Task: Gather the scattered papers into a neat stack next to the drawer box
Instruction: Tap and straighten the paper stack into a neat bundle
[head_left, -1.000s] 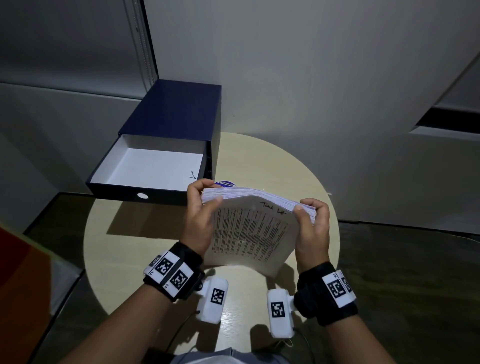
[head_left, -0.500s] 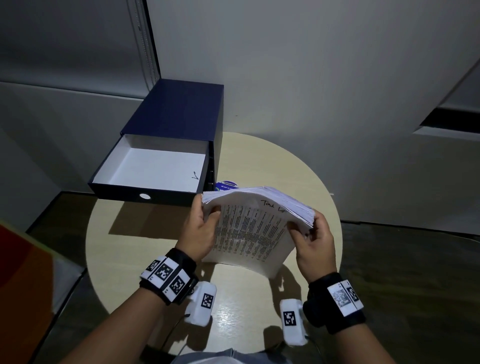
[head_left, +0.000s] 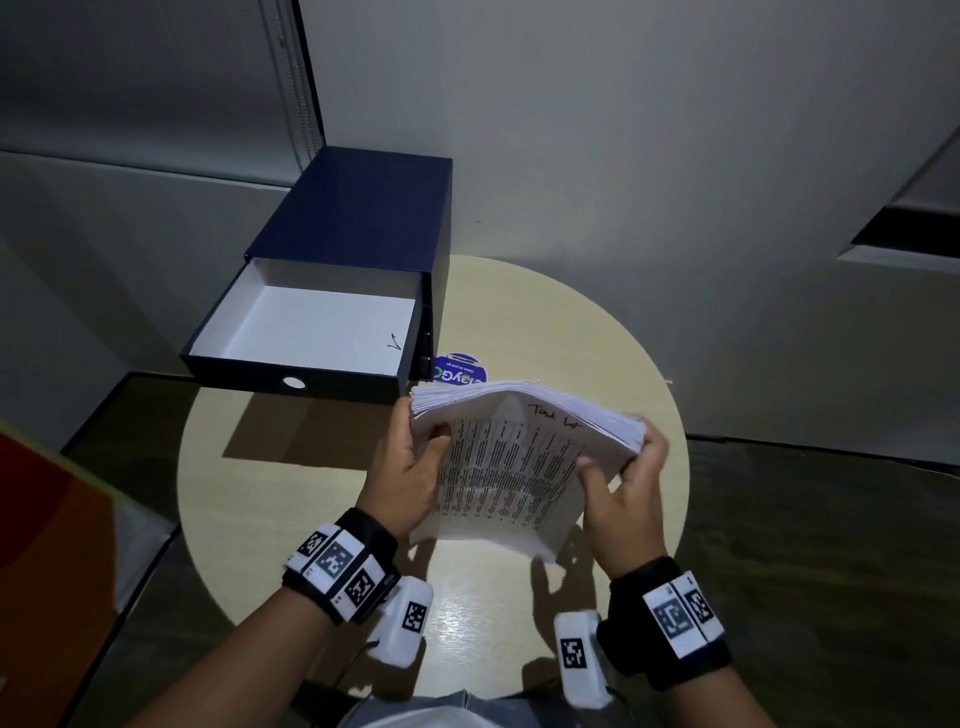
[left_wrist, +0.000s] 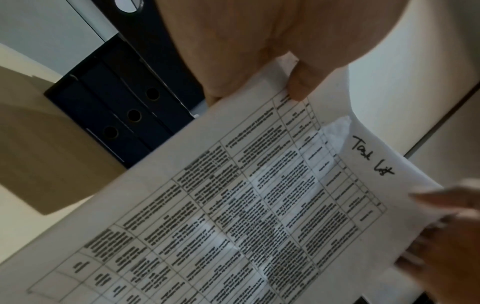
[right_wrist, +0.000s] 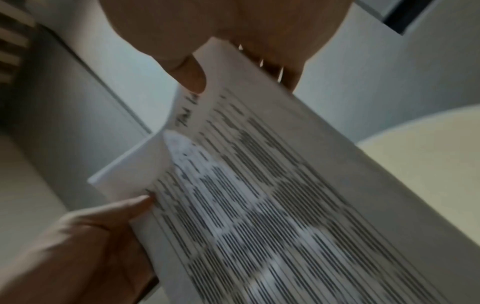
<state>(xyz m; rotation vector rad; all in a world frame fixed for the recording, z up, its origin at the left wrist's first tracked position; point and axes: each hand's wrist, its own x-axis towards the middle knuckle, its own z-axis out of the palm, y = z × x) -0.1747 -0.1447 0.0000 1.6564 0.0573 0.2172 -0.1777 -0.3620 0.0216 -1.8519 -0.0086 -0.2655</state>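
Note:
A thick stack of printed papers (head_left: 514, 467) stands tilted on its lower edge on the round table (head_left: 311, 509), its front sheet marked "Task List". My left hand (head_left: 410, 467) grips the stack's left edge, thumb on the front sheet. My right hand (head_left: 628, 483) grips the right edge, thumb on the front. The left wrist view shows the printed sheet (left_wrist: 233, 205) with my left thumb (left_wrist: 301, 84) on its edge. In the right wrist view the papers (right_wrist: 272, 195) are pinched under my right thumb (right_wrist: 189, 76). The navy drawer box (head_left: 358, 228) stands behind and left, its drawer (head_left: 311, 332) pulled out.
A round blue sticker (head_left: 460, 370) lies on the table between the box and the papers. White walls close in behind the table. The dark floor (head_left: 831, 545) lies to the right, and an orange object (head_left: 47, 545) stands at the lower left.
The stack has tipped a little further back and down toward the table. My right hand slid down its right edge, and both wrists dropped nearer to me.

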